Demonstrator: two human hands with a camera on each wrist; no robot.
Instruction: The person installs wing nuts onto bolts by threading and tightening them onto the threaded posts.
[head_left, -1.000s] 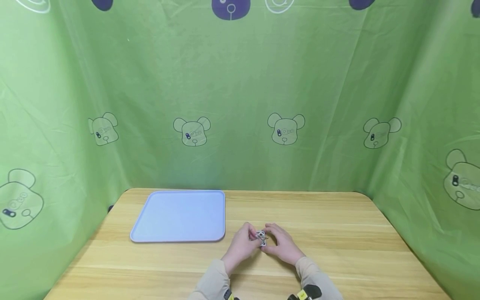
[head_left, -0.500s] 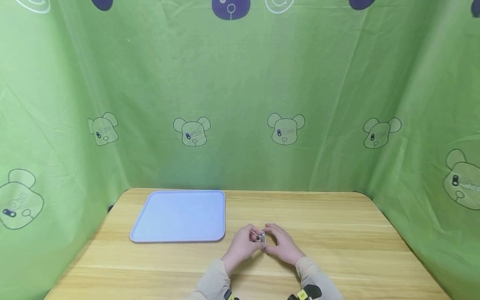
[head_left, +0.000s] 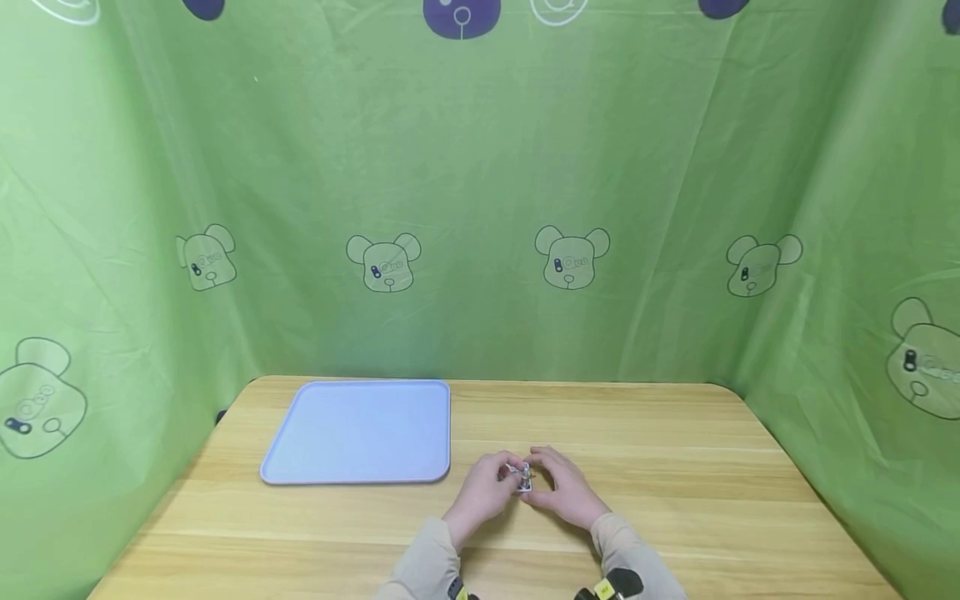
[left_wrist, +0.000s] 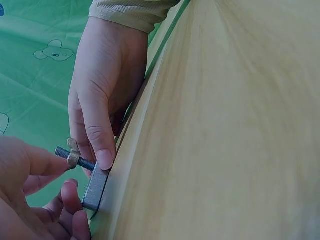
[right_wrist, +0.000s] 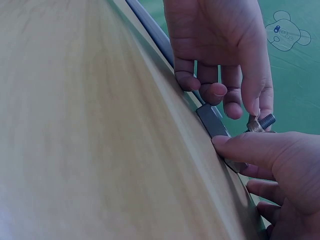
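A threaded bolt (left_wrist: 61,152) stands out of a small grey metal block (left_wrist: 96,189) low at the tabletop, and a wing nut (left_wrist: 73,157) is on the thread. My left hand (head_left: 483,488) comes in from the left and pinches the wing nut between thumb and forefinger, its other fingers loosely bent beside the block. With thumb and fingers at the block's sides, my right hand (head_left: 566,493) holds it; in the right wrist view the thumb (right_wrist: 240,146) lies along the block's edge. The hands partly cover the block in the head view.
A pale lilac rectangular tray (head_left: 360,433) lies at the back left of the wooden table (head_left: 637,442). Green curtains (head_left: 480,333) with bear prints hang behind and at both sides of the table.
The left fingers have shifted around the wing nut, coming off their earlier turned position, and more of the block shows between the hands. The right hand and the tray have stayed in place.
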